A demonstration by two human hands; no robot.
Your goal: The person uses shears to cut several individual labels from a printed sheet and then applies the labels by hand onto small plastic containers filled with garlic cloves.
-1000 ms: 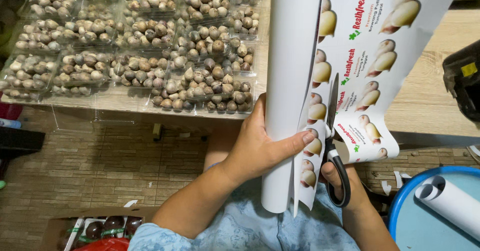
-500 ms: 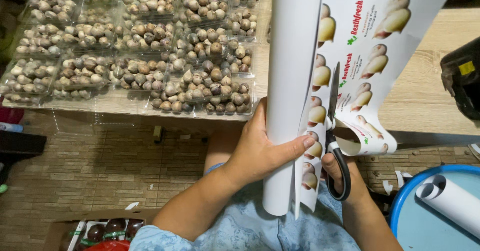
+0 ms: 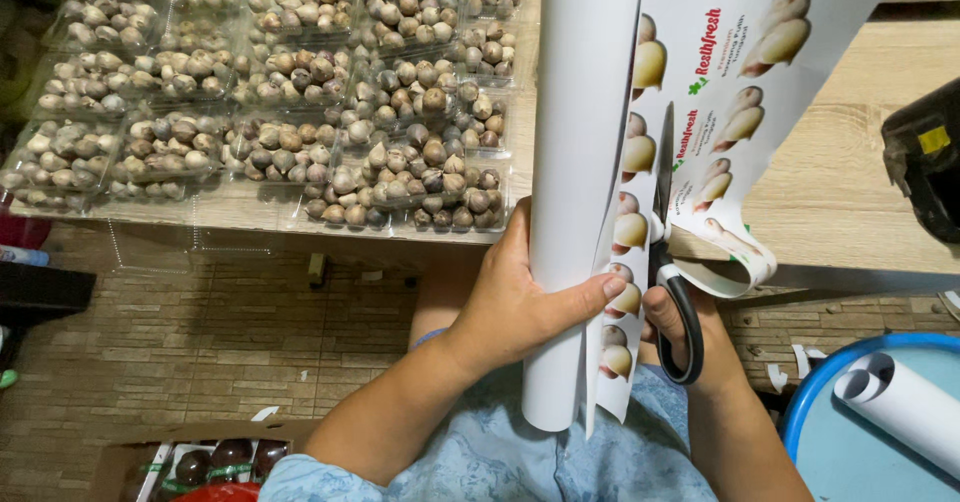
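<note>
Two hands cut a printed label sheet with scissors, seen from above, at a table edge.

The left hand (image 3: pixel 520 307) is wrapped around the rolled-up part of the sheet (image 3: pixel 585 162), thumb across the front, holding it upright just in front of the table (image 3: pixel 830 202). The right hand (image 3: pixel 680 322) is closed through the black handles of the scissors (image 3: pixel 665 252), whose blades point up into the sheet along a column of labels. Right of the cut, a loose strip (image 3: pixel 735 262) curls down. The sheet looks light, thin and floppy, likely glossy and easily creased or torn; it seems best gripped on the roll, near the cut line. Left of the sheet, clear trays (image 3: pixel 330 122) of small brown bulbs cover the table. Lower right of it lies another roll (image 3: pixel 900 407) in a blue tub (image 3: pixel 800 402).
</note>
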